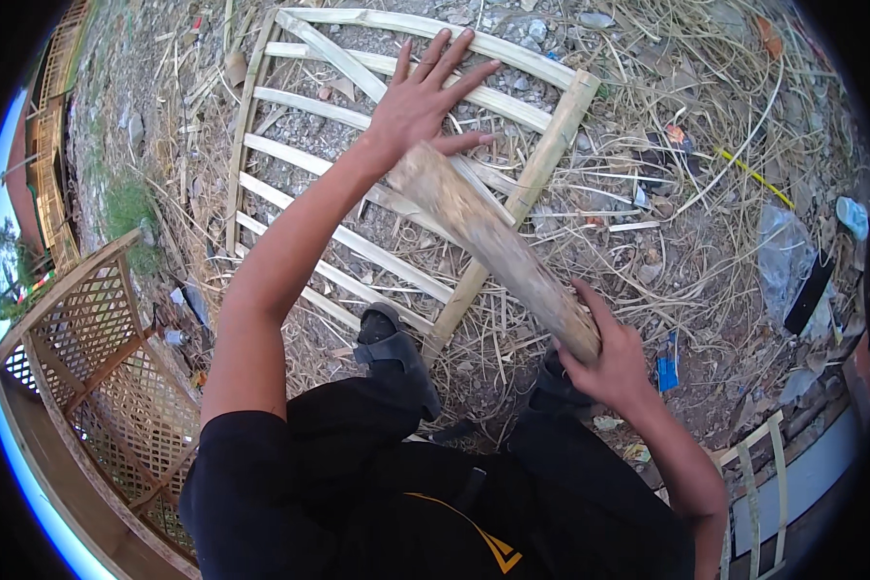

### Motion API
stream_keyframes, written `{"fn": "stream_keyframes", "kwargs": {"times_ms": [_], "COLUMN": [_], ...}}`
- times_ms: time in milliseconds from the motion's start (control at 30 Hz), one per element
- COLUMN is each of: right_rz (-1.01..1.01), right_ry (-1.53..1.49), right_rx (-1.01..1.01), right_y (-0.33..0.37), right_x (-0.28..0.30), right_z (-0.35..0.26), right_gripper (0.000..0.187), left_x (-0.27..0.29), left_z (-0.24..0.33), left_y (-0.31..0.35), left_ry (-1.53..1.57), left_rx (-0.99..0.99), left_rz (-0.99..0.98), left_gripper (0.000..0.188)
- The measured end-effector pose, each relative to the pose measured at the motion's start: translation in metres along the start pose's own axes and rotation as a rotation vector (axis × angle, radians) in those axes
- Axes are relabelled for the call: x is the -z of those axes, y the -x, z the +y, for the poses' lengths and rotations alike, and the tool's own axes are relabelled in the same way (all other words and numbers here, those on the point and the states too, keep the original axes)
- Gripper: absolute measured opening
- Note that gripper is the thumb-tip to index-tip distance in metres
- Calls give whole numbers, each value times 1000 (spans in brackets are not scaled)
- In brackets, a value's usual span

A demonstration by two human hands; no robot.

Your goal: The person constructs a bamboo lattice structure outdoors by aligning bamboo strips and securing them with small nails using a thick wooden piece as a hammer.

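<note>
A frame of pale split-bamboo or wood strips [547,150] lies on the ground in front of me, with several slats across it and one diagonal strip [333,53]. My left hand [420,111] reaches over it, fingers spread wide, on or just above the upper slats. In my right hand [609,362] is the near end of a thick, rough wooden club [493,242], fingers wrapped round it. The club slants up and left across the frame's right rail, its far end close to my left wrist. Whether that end touches the slats, I cannot tell.
My shoe [396,353] stands at the frame's near edge. Dry strips and shavings [648,261] litter the ground. A curved lattice structure [116,348] stands at left. A clear plastic bag [778,251] and a black flat piece [808,295] lie at right; another slatted piece [778,474] is lower right.
</note>
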State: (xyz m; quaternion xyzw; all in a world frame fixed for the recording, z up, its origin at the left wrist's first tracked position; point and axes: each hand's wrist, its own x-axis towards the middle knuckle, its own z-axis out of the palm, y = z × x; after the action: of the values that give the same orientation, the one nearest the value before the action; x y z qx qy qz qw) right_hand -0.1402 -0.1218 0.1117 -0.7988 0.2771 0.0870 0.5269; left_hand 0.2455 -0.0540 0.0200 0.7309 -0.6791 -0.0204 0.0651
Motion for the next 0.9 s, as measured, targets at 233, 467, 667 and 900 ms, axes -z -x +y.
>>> {"fn": "stream_keyframes", "kwargs": {"times_ms": [233, 467, 667, 900], "right_rz": [9, -188, 191, 315], "right_ry": [28, -87, -182, -695], "right_rx": [1, -187, 75, -135], "right_y": [-41, -49, -50, -31], "right_x": [-28, -21, -17, 25], "right_z": [6, -18, 7, 0], "right_gripper": [80, 90, 97, 71], "left_x": [2, 4, -3, 1], "left_z": [3, 1, 2, -2], "left_y": [-4, 3, -6, -1], "left_ry": [-24, -52, -55, -49], "left_rx": [-13, -23, -38, -60], "left_rz": [-42, -9, 0, 56], "left_gripper": [97, 89, 89, 89]}}
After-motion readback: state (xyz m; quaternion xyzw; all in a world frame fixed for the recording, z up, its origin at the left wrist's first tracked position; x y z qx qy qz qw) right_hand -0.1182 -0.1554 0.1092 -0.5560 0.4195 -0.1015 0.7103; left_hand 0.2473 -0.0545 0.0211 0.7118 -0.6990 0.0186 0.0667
